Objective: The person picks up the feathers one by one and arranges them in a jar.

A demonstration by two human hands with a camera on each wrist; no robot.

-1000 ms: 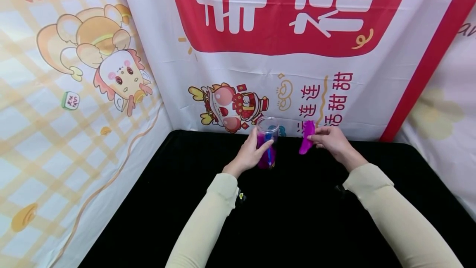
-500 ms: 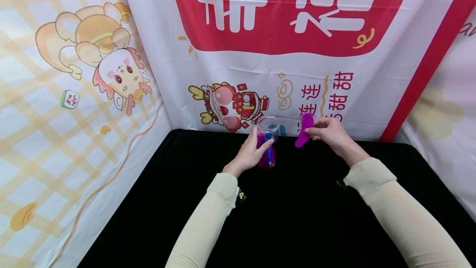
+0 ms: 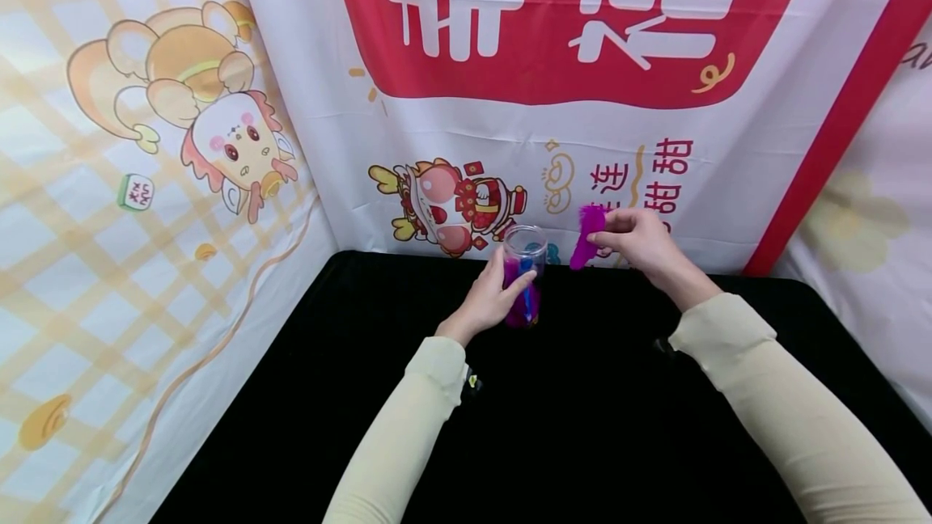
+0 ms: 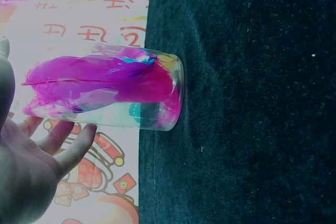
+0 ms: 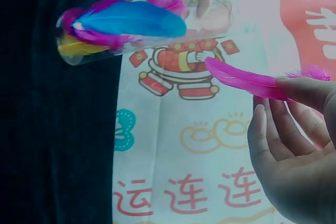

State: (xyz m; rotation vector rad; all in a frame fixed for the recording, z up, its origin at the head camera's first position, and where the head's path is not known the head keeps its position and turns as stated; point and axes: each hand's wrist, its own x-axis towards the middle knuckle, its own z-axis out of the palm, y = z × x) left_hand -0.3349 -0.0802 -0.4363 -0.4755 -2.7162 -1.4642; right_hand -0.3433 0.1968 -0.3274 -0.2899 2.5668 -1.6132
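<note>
A clear plastic jar (image 3: pixel 526 247) stands upright near the back of the black table, gripped round its side by my left hand (image 3: pixel 486 299). Inside it are magenta feathers (image 4: pixel 94 82), a blue feather (image 5: pixel 134 19) and a yellow feather (image 5: pixel 81 46) at the bottom. To the right of the jar, my right hand (image 3: pixel 644 245) pinches a magenta feather (image 3: pixel 586 239) between thumb and fingers. That feather is held in the air, about level with the jar's open rim, its tip angled downward. In the right wrist view the thumb (image 5: pixel 304 90) presses on its upper side.
A black cloth covers the table (image 3: pixel 553 427). Directly behind the jar hangs a white and red printed banner (image 3: pixel 451 128), and a yellow checked sheet (image 3: pixel 146 281) with a cartoon figure hangs along the left side.
My right hand has risen and shifted left toward the jar, carrying the magenta feather with it. The left hand and jar have stayed in place.
</note>
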